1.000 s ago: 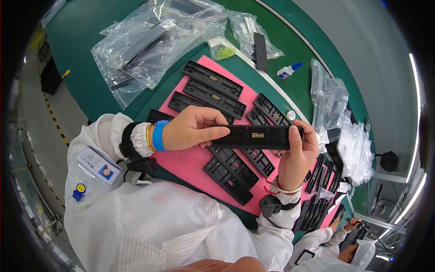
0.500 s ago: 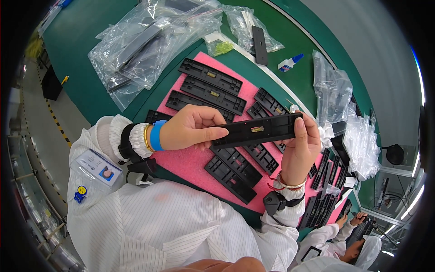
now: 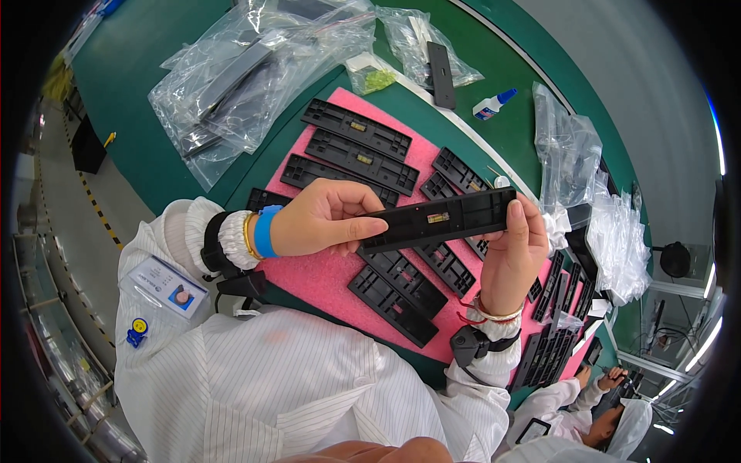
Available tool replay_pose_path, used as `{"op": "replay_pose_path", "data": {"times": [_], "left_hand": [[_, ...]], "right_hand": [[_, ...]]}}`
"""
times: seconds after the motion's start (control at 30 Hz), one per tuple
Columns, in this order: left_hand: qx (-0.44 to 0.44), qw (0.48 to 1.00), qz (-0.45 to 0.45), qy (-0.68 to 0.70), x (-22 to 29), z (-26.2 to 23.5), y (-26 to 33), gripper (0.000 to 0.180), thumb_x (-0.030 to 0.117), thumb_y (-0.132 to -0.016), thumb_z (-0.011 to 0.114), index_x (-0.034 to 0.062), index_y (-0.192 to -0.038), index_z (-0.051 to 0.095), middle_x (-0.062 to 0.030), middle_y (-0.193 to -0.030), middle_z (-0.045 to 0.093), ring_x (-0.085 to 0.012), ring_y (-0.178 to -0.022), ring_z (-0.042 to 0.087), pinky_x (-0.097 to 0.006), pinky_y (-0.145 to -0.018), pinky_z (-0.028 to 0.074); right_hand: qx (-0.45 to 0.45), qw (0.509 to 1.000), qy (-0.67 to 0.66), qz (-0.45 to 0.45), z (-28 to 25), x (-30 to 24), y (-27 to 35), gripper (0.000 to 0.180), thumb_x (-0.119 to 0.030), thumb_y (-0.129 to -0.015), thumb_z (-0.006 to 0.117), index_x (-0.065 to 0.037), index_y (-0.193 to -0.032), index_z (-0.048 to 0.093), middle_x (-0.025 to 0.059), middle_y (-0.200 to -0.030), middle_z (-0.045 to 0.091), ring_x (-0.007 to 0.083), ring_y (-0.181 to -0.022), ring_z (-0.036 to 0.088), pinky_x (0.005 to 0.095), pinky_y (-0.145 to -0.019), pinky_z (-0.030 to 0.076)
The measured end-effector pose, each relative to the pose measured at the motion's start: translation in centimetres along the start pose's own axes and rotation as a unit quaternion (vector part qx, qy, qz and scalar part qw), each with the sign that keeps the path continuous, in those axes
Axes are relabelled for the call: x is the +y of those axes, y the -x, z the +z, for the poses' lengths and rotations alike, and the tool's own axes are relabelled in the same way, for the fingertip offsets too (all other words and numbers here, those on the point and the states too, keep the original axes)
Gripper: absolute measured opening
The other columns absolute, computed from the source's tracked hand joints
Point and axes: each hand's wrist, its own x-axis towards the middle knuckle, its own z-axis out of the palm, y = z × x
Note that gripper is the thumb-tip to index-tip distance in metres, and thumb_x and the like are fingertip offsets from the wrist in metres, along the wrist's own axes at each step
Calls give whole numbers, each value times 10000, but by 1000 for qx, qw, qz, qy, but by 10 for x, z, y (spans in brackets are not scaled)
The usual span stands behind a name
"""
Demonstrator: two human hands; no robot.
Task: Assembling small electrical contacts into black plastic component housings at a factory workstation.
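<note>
Between my two hands is a long black plastic housing (image 3: pixel 475 214), held up above the pink foam sheet. A small yellowish level vial (image 3: pixel 438 218) sits in its middle. My left hand (image 3: pixel 332 216) pinches the left end, thumb in front and fingers behind. At the other end, my right hand (image 3: pixel 517 247) grips with thumb and fingers. Below lie several similar black housings, among them one with a vial (image 3: pixel 363 159) at the upper left and one nearer me (image 3: pixel 394 305). The fingers behind the held housing are partly hidden.
The pink foam sheet (image 3: pixel 324 289) covers part of the green table (image 3: pixel 131 100). Clear plastic bags (image 3: pixel 255 85) lie at the far left, others (image 3: pixel 567 135) at the right. A small blue-capped bottle (image 3: pixel 494 104) stands beyond the foam. A co-worker (image 3: pixel 571 409) works at lower right.
The right end of the held housing has risen slightly, and my right hand has shifted a little to the right with it. My left hand keeps its hold.
</note>
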Motion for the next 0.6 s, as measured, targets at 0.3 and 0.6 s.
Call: {"op": "replay_pose_path", "data": {"times": [0.3, 0.6], "left_hand": [[65, 998, 12, -10, 1, 0, 3, 135, 167, -1004, 659, 35, -1033, 658, 20, -837, 655, -19, -621, 573, -186, -550, 472], [183, 975, 111, 61, 1, -19, -6, 660, 608, -1060, 287, 46, -982, 624, -29, -737, 638, -88, -508, 529, -224, -468, 415]], "right_hand": [[-25, 1000, 12, -13, 3, -4, 0, 280, -50, -977, 648, 57, -1235, 628, 101, -991, 695, 153, -795, 698, 268, -629, 607], [-217, 934, 140, 245, 17, 4, 12, 358, 23, -916, 721, 87, -1258, 638, 98, -1073, 727, 103, -859, 681, 201, -722, 555]]}}
